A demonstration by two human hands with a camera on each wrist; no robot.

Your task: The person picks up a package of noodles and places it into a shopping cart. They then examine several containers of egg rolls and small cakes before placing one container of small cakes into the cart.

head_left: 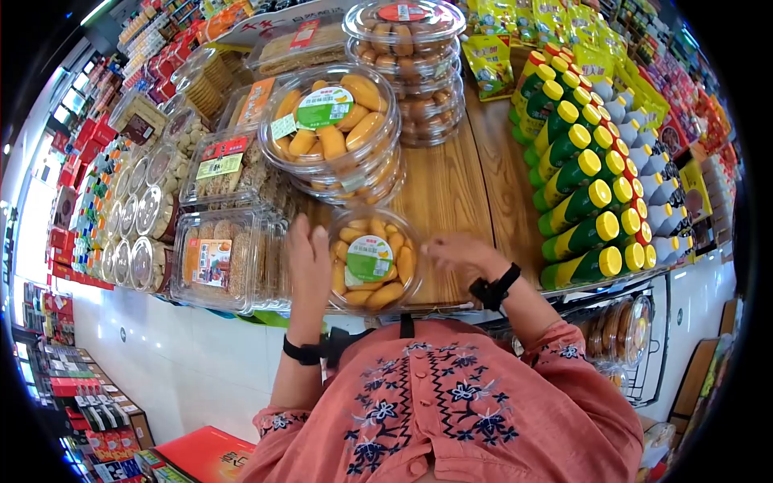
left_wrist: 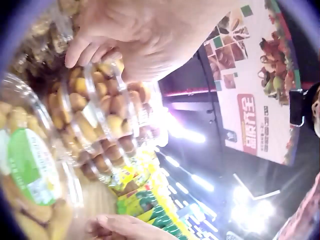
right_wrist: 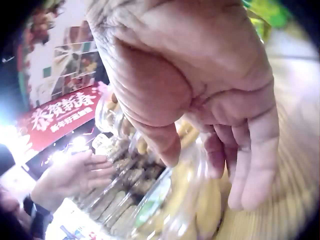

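Observation:
A round clear tub of small yellow cakes (head_left: 372, 262), its lid bearing a green and white label, rests at the front edge of the wooden table. My left hand (head_left: 309, 262) is upright close along the tub's left side, fingers extended. On the other side, my right hand (head_left: 467, 256) reaches in with loosely bent fingers, its fingertips near the rim. The right wrist view shows the right hand (right_wrist: 200, 85) palm-on, fingers over the tub's edge with nothing gripped. Behind the tub, similar tubs of yellow cakes (head_left: 330, 121) form a stack.
Square clear boxes of pastries (head_left: 213, 258) stand at the left, with round tubs (head_left: 149, 262) beyond them. Another stack of round tubs (head_left: 405, 68) rises at the back. Rows of green bottles with yellow caps (head_left: 576, 266) line the right side. Bare wood (head_left: 447, 185) shows between.

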